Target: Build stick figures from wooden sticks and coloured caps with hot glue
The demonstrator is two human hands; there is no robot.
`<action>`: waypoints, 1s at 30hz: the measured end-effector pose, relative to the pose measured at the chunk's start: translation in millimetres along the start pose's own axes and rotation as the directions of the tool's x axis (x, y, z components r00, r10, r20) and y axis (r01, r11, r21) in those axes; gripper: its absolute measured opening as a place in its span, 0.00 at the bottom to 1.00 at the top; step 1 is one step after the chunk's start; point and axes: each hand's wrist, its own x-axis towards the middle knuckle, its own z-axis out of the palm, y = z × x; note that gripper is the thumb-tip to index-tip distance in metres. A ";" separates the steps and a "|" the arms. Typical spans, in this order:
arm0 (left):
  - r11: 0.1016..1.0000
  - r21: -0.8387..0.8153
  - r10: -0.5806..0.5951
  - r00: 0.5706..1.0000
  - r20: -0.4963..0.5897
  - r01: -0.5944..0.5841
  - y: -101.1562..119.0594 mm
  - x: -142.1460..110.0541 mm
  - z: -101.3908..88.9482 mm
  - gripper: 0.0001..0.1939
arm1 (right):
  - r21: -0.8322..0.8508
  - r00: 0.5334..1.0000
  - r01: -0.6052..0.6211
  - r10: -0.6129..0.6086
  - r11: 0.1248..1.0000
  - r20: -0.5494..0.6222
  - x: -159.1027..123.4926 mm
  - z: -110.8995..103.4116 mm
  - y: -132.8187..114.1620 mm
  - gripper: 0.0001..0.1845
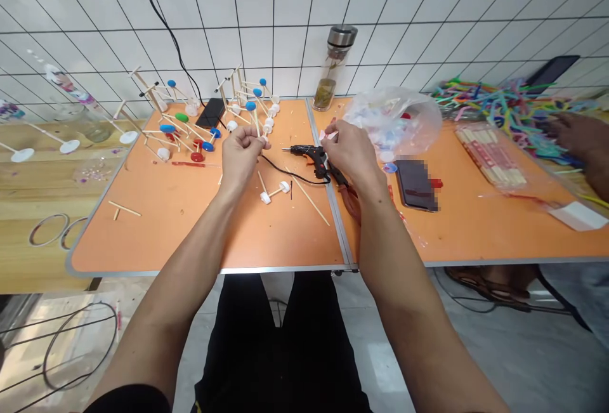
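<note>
My left hand [244,153] is closed in a pinch, with a thin wooden stick [257,122] rising from its fingertips; a small pale piece shows at the finger ends. To its right, my right hand [352,154] is closed too, its fingertips over a small whitish piece too hidden to name. Between them a black glue gun [307,151] lies with its nozzle pointing left. Below it are a stick axle with two white bottle caps [275,193] and a loose wooden stick [310,200]. Pliers with reddish handles [351,202] lie partly under my right wrist.
Stick frames with coloured cap wheels [178,127] crowd the back left. A glass tea bottle [328,77] stands at the wall beside a plastic bag of caps [394,124]. Rightward lie a phone [415,184], packed sticks [492,156], colourful strips [504,111] and another person's hand [578,140].
</note>
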 end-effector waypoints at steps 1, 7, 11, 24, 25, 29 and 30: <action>1.000 -0.015 0.007 1.000 -0.020 -0.007 2.4 -0.2 -0.5 0.07 | -0.064 0.997 -0.014 0.018 0.998 0.069 -1.2 0.8 -0.3 0.21; 1.000 -0.026 -0.006 0.999 -0.033 0.005 6.0 -3.4 2.2 0.07 | -0.282 0.948 -0.028 0.115 0.959 0.296 -6.8 14.1 -7.5 0.30; 1.000 -0.030 -0.002 1.000 -0.017 0.001 3.8 -4.7 4.4 0.08 | -0.302 0.949 -0.049 0.138 0.952 0.283 -8.3 21.2 -11.4 0.31; 0.999 -0.036 -0.009 1.000 -0.017 0.009 2.7 -6.4 5.1 0.07 | -0.066 0.984 -0.175 0.177 0.982 0.027 -4.3 10.9 -13.5 0.24; 0.999 -0.031 -0.011 1.000 -0.018 0.010 2.6 -6.4 5.2 0.07 | -0.032 0.984 -0.176 0.176 0.984 -0.011 -2.0 11.6 -10.7 0.25; 0.999 -0.040 -0.019 1.000 0.000 0.019 2.6 -6.7 5.2 0.06 | 0.314 0.973 -0.168 0.209 0.934 -0.100 10.6 20.6 2.3 0.24; 0.999 -0.046 -0.022 1.000 0.007 0.023 2.8 -6.9 5.2 0.06 | 0.450 0.969 -0.173 0.234 0.876 -0.083 13.8 23.6 4.7 0.23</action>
